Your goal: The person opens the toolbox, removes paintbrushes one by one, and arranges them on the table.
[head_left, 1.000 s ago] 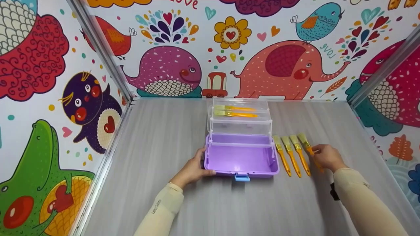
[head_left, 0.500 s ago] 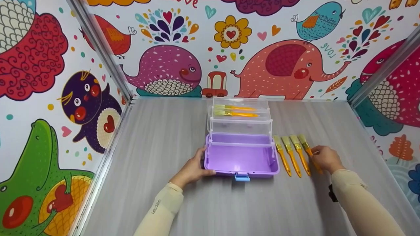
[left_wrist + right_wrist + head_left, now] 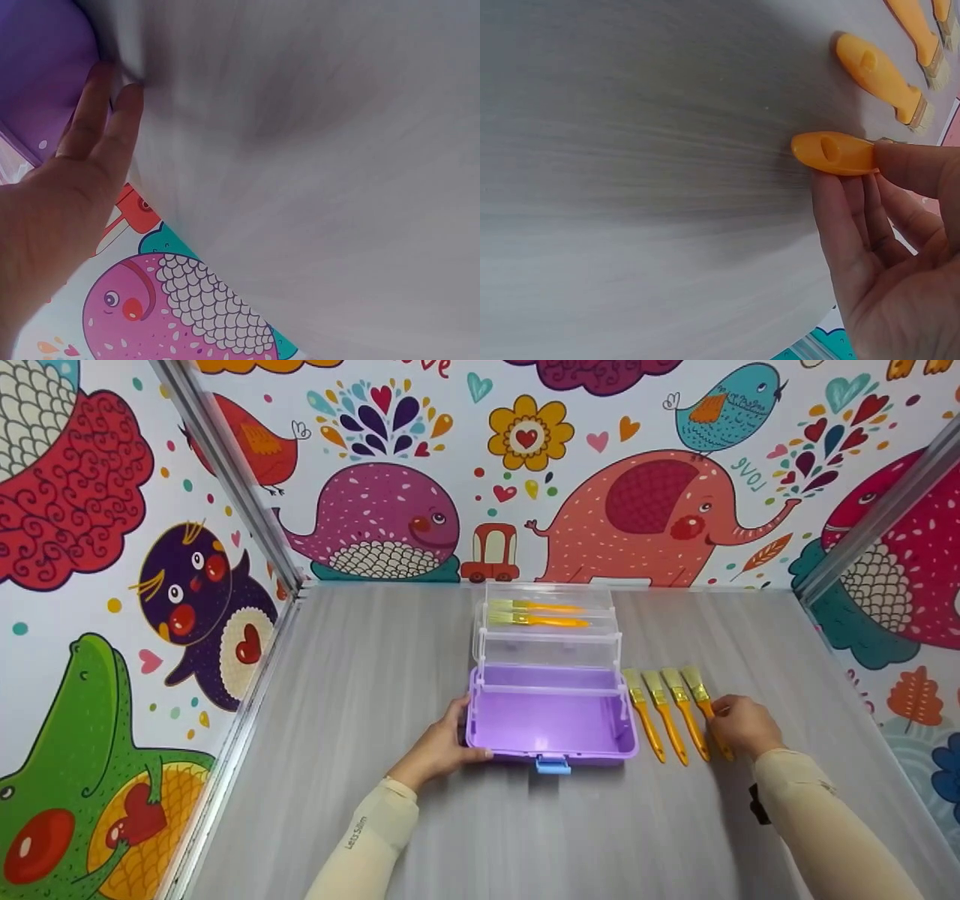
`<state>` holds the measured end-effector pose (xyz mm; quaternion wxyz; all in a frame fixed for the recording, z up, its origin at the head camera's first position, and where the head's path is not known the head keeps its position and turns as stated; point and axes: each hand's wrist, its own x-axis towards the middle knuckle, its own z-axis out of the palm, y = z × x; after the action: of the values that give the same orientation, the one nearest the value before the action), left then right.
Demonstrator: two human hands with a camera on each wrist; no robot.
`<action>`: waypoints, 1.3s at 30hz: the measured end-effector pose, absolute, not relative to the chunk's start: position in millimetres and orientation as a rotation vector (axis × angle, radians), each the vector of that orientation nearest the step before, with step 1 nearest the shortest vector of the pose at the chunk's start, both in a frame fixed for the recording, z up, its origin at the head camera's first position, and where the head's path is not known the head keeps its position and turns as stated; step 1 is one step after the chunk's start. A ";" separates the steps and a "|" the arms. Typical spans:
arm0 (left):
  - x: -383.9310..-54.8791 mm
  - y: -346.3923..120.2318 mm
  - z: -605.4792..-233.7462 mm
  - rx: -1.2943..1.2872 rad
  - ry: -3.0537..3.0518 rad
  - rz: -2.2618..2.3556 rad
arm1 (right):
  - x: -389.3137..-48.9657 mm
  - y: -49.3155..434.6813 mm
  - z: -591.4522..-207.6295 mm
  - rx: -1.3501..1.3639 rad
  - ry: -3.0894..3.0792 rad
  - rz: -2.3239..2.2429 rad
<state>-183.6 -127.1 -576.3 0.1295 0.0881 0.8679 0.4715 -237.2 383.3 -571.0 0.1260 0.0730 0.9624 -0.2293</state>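
Note:
A purple toolbox (image 3: pixel 551 727) stands with its clear trays (image 3: pixel 551 649) folded up and back. My left hand (image 3: pixel 439 742) is at its front left corner, the thumb along the front rim. In the left wrist view, my extended fingers (image 3: pixel 94 124) rest against the toolbox's purple side. To the right of the toolbox, my right hand (image 3: pixel 746 724) pinches the orange handle of a flat paintbrush (image 3: pixel 697 688) between thumb and fingers. Bristles point away from me. Its handle end (image 3: pixel 831 152) lies close over the table in the right wrist view. Three similar paintbrushes (image 3: pixel 679 720) lie in a row beside it.
Two more orange-handled paintbrushes (image 3: pixel 555 622) lie in the upper clear tray. A blue latch (image 3: pixel 553 766) hangs at the toolbox's front. Behind the grey table (image 3: pixel 360 660) stand printed panels (image 3: pixel 390 517), joined by metal corner posts (image 3: pixel 225 472).
My right hand has shifted slightly left with the paintbrush, bringing it closer to the row and more parallel to the others. The left hand has stayed at the toolbox corner.

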 end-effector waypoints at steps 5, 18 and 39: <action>-183.7 -127.3 -576.8 0.260 2.526 1.369 | -238.2 383.0 -570.3 0.222 2.780 -0.675; -183.9 -127.0 -577.1 0.264 2.520 1.392 | -239.6 383.3 -571.9 0.234 2.794 -0.636; -183.3 -127.6 -576.3 0.262 2.512 1.395 | -242.7 384.4 -554.4 0.244 2.699 -0.638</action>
<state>-183.3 -127.6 -576.3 0.1280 0.0900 0.8634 0.4796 -242.7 384.4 -554.4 0.1779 0.0864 0.9540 -0.2255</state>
